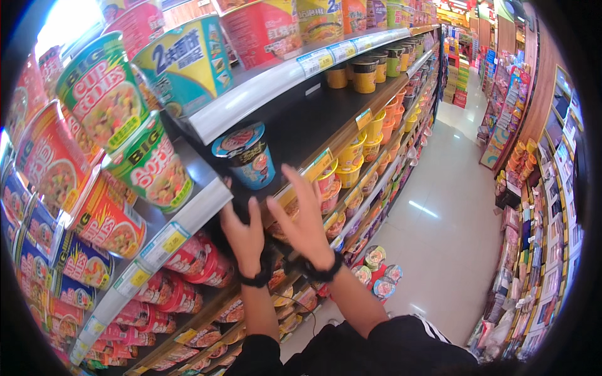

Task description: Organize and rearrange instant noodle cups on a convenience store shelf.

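A blue and black instant noodle cup (251, 157) stands on the dark shelf, near its left end. Just below it is my left hand (243, 230), fingers apart and pointing up toward the cup. My right hand (303, 214) reaches in from the right of it, its fingers spread and holding nothing. Whether a fingertip touches the cup cannot be told. Each wrist wears a black band. Yellow and black cups (364, 75) stand farther along the same shelf.
Large noodle cups (150, 164) crowd the shelf at the left. A metal price rail (254, 105) runs above my hands. Yellow noodle tubs (350, 152) fill a lower shelf. More cups (383, 286) are near the floor, beside the aisle (418, 207). Stocked racks (526, 263) line its far side.
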`<action>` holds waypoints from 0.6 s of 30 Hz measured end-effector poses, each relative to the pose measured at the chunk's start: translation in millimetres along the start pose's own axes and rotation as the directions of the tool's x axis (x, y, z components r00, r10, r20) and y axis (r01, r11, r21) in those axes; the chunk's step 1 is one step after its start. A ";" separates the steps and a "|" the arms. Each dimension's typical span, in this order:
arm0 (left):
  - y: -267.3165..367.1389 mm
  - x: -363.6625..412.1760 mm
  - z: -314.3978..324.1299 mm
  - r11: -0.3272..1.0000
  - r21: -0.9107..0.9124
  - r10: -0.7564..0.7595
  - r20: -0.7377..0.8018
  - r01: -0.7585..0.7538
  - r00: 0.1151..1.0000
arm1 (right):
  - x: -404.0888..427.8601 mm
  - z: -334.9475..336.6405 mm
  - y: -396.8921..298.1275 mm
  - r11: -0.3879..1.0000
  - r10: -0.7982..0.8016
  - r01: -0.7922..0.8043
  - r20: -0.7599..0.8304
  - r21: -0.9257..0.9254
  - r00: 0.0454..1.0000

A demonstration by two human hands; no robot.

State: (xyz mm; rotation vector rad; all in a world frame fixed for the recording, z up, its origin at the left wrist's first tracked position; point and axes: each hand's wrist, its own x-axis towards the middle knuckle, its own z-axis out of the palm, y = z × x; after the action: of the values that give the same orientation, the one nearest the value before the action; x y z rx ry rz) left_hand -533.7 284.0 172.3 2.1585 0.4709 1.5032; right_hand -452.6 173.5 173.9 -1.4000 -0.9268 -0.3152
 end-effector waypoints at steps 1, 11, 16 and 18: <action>-5.0 -11.4 -0.6 0.999 -0.031 -0.010 -0.033 0.009 0.999 | -13.6 -15.8 -10.5 0.995 0.027 -0.033 0.056 0.099 0.998; 7.0 -179.2 46.0 0.749 -0.395 -0.522 0.141 0.532 0.841 | -143.4 -122.6 4.2 0.731 0.247 -0.601 0.695 0.324 0.675; -37.9 -332.9 120.1 0.755 -0.100 -0.419 0.687 0.648 0.594 | -226.5 -200.0 95.3 0.772 0.560 -0.635 0.516 -0.042 0.647; -68.2 -415.3 137.1 0.573 0.053 -0.534 0.781 0.818 0.324 | -279.1 -226.3 148.4 0.660 0.717 -0.733 0.432 -0.165 0.547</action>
State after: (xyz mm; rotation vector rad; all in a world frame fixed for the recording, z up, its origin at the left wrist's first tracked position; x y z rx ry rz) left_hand -548.2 98.9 -229.5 1.6643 0.6430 0.1255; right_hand -442.6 -96.8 -105.4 -1.7377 -0.6244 0.7160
